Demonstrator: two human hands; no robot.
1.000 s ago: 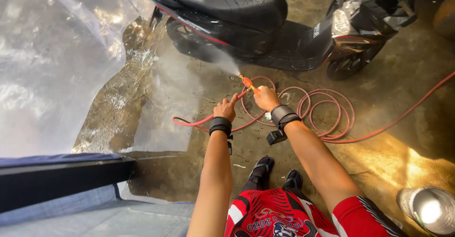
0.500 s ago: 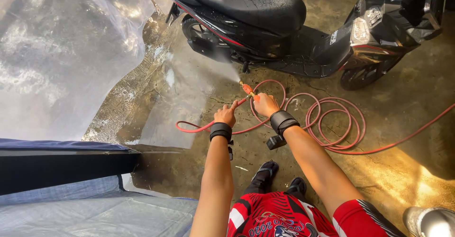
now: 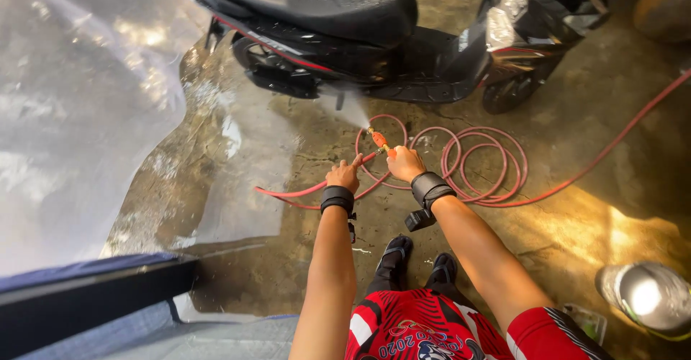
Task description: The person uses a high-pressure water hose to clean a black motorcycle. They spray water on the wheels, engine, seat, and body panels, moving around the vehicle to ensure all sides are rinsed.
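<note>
**A:** Start at the left edge. What do you have?

**B:** On my far left a big clear plastic sheet [image 3: 79, 115] hangs and spills onto the wet concrete floor [image 3: 237, 187]. Below it, at the bottom left, a dark bar [image 3: 93, 299] crosses the corner with blue cloth along it.

**A:** And moving in toward the middle?

**B:** A red hose [image 3: 288, 191] runs in along the floor from the left. My left hand [image 3: 343, 176] rests on it just behind the nozzle, fingers curled around the hose with the forefinger pointing forward. A black strap sits on that wrist.

**A:** The nozzle itself?

**B:** The orange nozzle [image 3: 379, 140] sits between my two hands, tilted up and away from me. A cone of spray [image 3: 345, 108] leaves it and strikes the underside of the black scooter [image 3: 324, 21] parked across the top of the view. The scooter's seat looks wet.

**A:** Right hand?

**B:** My right hand [image 3: 404, 163] is clamped around the hose right at the nozzle's base, touching it. That wrist also wears a black strap, with a small black box hanging beneath.

**A:** Further right?

**B:** The rest of the hose lies in loose coils [image 3: 479, 165] on the floor just beyond my right hand, then trails off to the upper right. At the bottom right a shiny round metal thing [image 3: 648, 295] catches the light; I can't tell what it is.
</note>
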